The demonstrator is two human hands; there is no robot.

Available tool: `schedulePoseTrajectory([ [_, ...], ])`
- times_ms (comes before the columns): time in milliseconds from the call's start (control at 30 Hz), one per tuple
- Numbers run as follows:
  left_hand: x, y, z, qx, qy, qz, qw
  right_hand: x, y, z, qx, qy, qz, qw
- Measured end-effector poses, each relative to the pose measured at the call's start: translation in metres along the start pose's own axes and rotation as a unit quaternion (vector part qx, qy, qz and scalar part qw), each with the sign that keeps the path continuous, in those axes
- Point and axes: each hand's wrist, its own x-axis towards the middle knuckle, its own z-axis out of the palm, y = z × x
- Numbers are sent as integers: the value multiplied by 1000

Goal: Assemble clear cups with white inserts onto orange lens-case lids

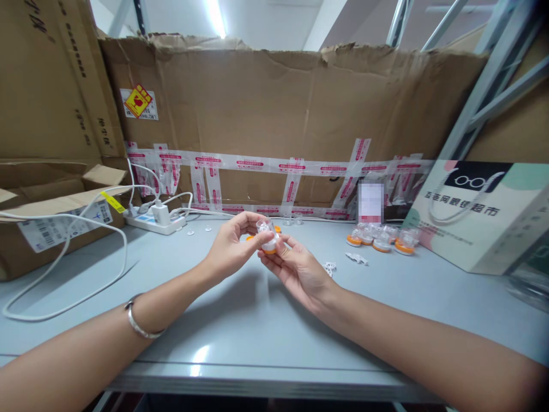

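Observation:
Over the middle of the grey table, my left hand (231,247) and my right hand (302,273) both grip a small round device with a clear top and a white and orange base (270,247). My left thumb presses on its side near the top, while the right thumb and fingers hold it around the base. Fingers hide part of it. Just behind the hands, bits of orange show from another thing that is mostly covered. Several similar clear-topped devices with orange and white bases (381,245) stand in a group at the right.
Small white plastic parts (357,258) lie by the group, and two white pieces (208,229) at the left. A power strip (156,222) with a looping white cable (125,252) and an open carton (55,229) occupy the left. A paper bag (467,223) stands right; taped cardboard (274,109) walls the back.

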Motion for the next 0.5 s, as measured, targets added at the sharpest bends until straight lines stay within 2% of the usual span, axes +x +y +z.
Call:
schedulePoseTrajectory([
  [167, 2, 0, -2, 8, -11, -14, 1000, 2, 0, -2, 1, -12, 5, 1000],
  [367, 1, -1, 1, -38, 51, -24, 998, 4, 5, -4, -5, 17, 10, 1000],
  [500, 2, 0, 0, -44, 42, -34, 998, 7, 8, -6, -3, 25, 25, 999],
])
